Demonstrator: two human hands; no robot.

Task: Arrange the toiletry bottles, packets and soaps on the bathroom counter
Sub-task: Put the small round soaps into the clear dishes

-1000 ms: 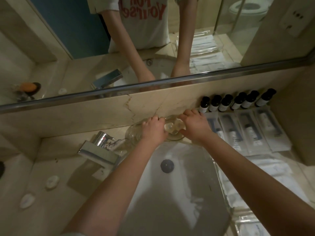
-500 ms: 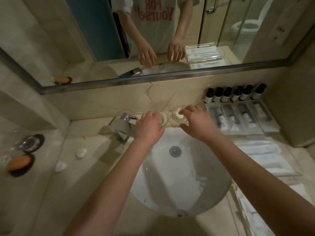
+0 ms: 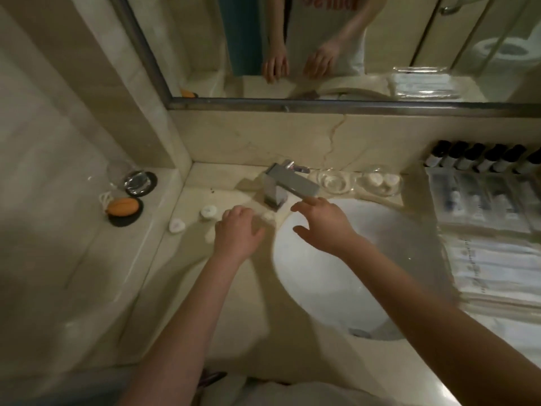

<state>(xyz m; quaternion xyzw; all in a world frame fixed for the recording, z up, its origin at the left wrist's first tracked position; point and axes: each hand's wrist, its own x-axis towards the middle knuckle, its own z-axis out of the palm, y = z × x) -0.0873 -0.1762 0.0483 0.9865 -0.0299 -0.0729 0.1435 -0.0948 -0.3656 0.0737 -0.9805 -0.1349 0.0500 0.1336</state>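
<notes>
My left hand (image 3: 237, 231) hovers palm down over the counter left of the faucet, fingers loosely bent over small white soaps; whether it touches one I cannot tell. Two more white soaps (image 3: 208, 211) (image 3: 176, 225) lie further left. My right hand (image 3: 322, 222) is open above the basin's left rim, forefinger stretched toward the faucet spout. Behind the basin stand two glass dishes: an empty one (image 3: 334, 181) and one holding two white soaps (image 3: 380, 180). Several dark-capped bottles (image 3: 480, 158) line the back wall at right, with clear packets (image 3: 480, 200) in front.
A chrome faucet (image 3: 285, 186) stands between the hands and the dishes. The white basin (image 3: 351, 273) fills the middle. On the left ledge sit a glass on a black coaster (image 3: 137, 180) and an orange soap on a black dish (image 3: 123, 207). Folded white packets (image 3: 497, 273) lie at right.
Both hands have left the glass dishes behind the basin and moved left and nearer. The left hand is now over the soaps beside the faucet; the view has swung left.
</notes>
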